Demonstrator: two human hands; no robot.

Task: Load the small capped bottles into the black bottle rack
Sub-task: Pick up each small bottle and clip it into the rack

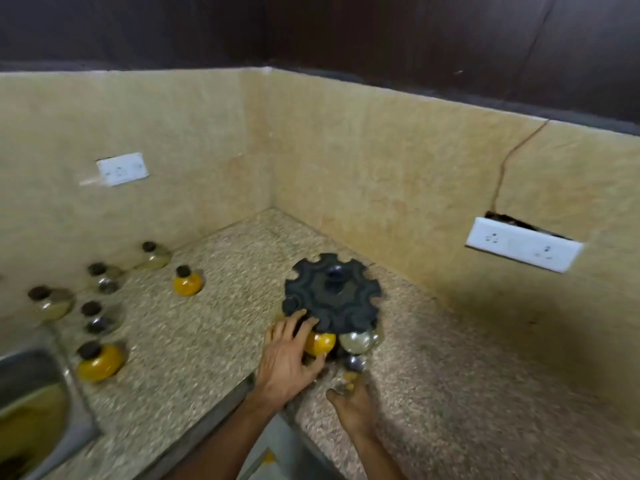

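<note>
Here, a speckled granite countertop (214, 334) fills a kitchen corner under tan stone walls, with a steel sink (38, 403) set into its left end. Near the corner stands the black bottle rack (332, 292), a round carousel with notches cut around its rim and a central knob. Under its near edge sit an orange-filled bottle (320, 342) and a pale one (355, 341), apparently already in the rack. The person's left hand (287, 355) reaches in from below, its fingers spread against the rack's near-left edge and the orange bottle; whether they actually grip either cannot be told. The right hand (353, 400), blurred, lies just in front of the rack with something small at its fingertips; its grip cannot be made out. Six more capped bottles (100, 362) wait well apart to the left, between the rack and the sink, two orange, the rest pale or dark. White wall sockets (523, 244) are mounted on both walls.
</note>
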